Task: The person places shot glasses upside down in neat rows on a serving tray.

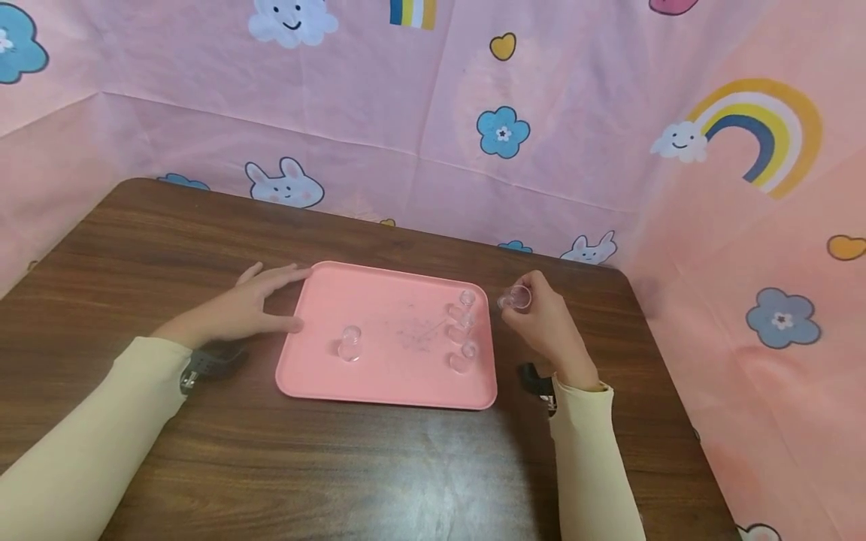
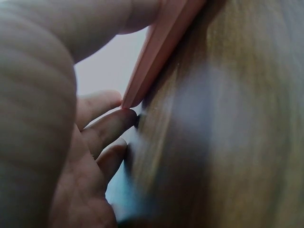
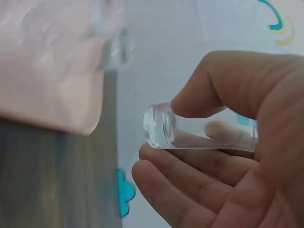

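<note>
My right hand (image 1: 544,319) pinches a small clear shot glass (image 1: 519,297) between thumb and fingers, just beyond the right edge of the pink tray (image 1: 392,379). In the right wrist view, the glass's thick base (image 3: 159,126) points away from the palm. At the tray's left edge, my left hand (image 1: 243,306) has its fingers stretched out, fingertips and thumb right at the rim. One clear glass (image 1: 349,347) stands left of the tray's middle. Along the tray's right side, several similar glasses (image 1: 462,362) stand in a line.
The tray lies on a dark brown wooden table (image 1: 379,473). A pink cloth (image 1: 379,98) printed with cartoon figures hangs behind the table and along its right side. Dark wrist devices (image 1: 537,382) sit by both sleeves.
</note>
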Motion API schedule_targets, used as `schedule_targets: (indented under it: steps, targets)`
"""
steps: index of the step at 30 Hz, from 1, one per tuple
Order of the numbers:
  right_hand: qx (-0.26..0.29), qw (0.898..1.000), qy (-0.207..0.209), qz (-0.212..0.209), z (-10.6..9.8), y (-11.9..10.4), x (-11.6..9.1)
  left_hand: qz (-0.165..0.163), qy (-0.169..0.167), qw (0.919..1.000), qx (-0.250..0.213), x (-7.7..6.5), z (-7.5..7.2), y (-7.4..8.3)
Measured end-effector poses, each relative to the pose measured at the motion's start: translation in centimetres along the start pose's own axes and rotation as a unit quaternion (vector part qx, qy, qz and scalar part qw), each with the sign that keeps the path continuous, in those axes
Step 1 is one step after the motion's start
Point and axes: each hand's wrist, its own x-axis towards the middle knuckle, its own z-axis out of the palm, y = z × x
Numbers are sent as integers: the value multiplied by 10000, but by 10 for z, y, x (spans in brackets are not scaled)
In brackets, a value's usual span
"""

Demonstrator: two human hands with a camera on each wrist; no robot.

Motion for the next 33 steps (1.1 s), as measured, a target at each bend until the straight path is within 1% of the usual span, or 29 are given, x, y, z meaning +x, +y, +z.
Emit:
schedule_targets:
  steps: [6,10,14,19,23,33]
  targets:
    - [480,9980,46,-405,3,-25,6,27,-61,10000,23,-1,0,-1]
    - [767,9958,-111,-497,8,-43,6,62,-135,9999,31,-1,0,-3]
    - [926,9935,-236,-619,14,-53,3,73,-134,9999,14,-1,1,-2]
    - [857,9929,-207,-795,23,-57,2,-8,-126,9999,-9,-2,-1,0]
    - [842,9926,-137,-864,28,-58,3,28,-109,9999,-12,-2,0,0]
    - [778,9920,-34,-991,32,-60,3,69,-84,9999,24,-3,-1,2]
